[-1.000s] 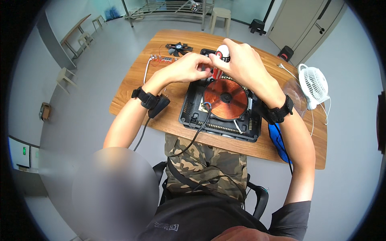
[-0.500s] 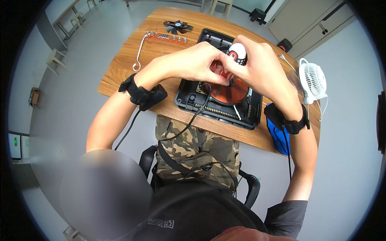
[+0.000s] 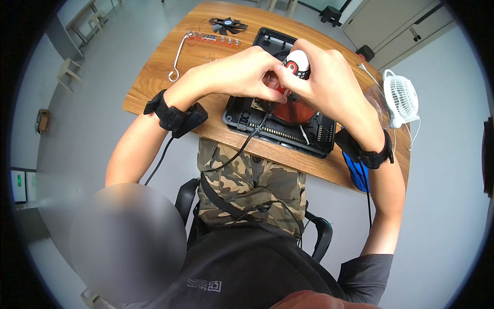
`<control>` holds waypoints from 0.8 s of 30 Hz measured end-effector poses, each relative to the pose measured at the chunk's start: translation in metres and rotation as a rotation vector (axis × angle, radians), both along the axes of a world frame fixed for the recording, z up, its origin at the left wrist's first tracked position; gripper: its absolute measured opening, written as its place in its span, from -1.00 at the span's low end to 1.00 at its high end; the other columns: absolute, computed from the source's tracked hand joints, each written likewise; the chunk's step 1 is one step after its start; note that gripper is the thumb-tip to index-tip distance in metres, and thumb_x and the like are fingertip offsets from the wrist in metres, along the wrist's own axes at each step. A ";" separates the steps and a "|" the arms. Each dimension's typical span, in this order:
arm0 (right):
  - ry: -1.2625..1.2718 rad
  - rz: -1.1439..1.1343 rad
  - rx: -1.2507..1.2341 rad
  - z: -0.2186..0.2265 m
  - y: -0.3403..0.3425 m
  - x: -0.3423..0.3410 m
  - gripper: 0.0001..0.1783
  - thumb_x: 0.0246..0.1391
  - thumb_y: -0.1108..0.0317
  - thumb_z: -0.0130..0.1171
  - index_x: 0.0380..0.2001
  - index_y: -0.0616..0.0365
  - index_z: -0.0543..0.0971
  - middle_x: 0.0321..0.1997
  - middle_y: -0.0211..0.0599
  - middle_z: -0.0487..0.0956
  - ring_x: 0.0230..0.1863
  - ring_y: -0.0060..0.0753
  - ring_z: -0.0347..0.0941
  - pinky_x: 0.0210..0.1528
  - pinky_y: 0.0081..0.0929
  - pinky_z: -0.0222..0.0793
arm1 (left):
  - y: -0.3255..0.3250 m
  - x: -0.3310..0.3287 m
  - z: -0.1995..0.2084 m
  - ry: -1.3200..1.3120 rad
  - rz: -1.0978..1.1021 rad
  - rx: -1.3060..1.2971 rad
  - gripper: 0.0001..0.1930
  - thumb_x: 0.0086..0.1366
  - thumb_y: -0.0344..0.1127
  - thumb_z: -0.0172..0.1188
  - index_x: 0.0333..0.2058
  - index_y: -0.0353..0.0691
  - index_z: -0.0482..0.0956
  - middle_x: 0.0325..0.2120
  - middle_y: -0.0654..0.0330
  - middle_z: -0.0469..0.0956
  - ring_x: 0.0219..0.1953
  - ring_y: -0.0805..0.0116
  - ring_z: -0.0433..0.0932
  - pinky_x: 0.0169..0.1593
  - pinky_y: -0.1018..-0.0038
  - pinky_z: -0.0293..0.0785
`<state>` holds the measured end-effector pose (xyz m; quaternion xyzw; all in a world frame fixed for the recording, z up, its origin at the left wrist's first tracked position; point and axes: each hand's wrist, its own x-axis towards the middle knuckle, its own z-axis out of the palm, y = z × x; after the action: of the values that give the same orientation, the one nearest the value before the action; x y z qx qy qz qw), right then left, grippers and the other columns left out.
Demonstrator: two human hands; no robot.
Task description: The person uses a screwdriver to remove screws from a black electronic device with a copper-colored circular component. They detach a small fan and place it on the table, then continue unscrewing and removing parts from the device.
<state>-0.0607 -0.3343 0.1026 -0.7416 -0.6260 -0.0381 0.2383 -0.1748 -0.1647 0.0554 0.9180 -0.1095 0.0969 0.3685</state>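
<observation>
Wooden table [image 3: 148, 77] beneath inward-bent hands [image 3: 252, 73] [image 3: 329, 77]

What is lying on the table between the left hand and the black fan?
In the head view, a red circuit strip: its right end lies between the left hand and the black fan, with wooden tabletop showing on either side.

The worktop [image 3: 149, 85] is showing smooth wood grain with a soft sheen, and the casing [image 3: 235, 114] on it is looking like black matt plastic around a coppery, metallic-looking coil [image 3: 292, 113]. The tool handle [image 3: 297, 59] is presenting a smooth, plastic-looking white end, and on the right the fan [image 3: 401, 97] is displaying white plastic. Nearer, the blue bundle [image 3: 355, 172] is appearing clothlike, while the wrist straps [image 3: 165, 110] are showing rough, matt black fabric.
</observation>
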 end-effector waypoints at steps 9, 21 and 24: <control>-0.043 -0.011 0.003 -0.003 -0.001 0.000 -0.48 0.07 -0.11 0.29 -0.25 0.21 0.59 -0.48 0.01 0.65 -0.36 0.09 0.65 -0.28 -0.11 0.56 | -0.002 -0.002 -0.004 -0.017 0.000 -0.006 -0.70 0.09 -0.20 0.42 -0.42 -0.37 0.64 -0.63 0.09 0.55 -0.57 0.30 0.51 -0.40 0.39 0.43; -0.145 -0.006 -0.024 0.018 0.002 -0.010 -0.47 0.11 -0.12 0.33 -0.38 0.23 0.57 -0.56 -0.02 0.59 -0.45 0.08 0.61 -0.39 -0.16 0.49 | -0.002 0.006 -0.025 -0.207 0.038 0.024 -0.69 0.06 -0.25 0.47 -0.44 -0.37 0.56 -0.61 0.10 0.55 -0.55 0.30 0.54 -0.41 0.38 0.46; -0.131 -0.001 -0.078 0.011 0.005 -0.008 -0.51 0.14 -0.07 0.29 -0.34 0.23 0.54 -0.56 0.00 0.58 -0.44 0.13 0.59 -0.39 -0.12 0.47 | -0.002 0.004 -0.022 -0.179 0.031 0.025 -0.70 0.07 -0.26 0.45 -0.40 -0.37 0.59 -0.59 0.13 0.55 -0.54 0.32 0.53 -0.41 0.38 0.46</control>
<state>-0.0692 -0.3295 0.1134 -0.7466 -0.6408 -0.0625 0.1677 -0.1703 -0.1668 0.0335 0.9119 -0.1290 0.1827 0.3441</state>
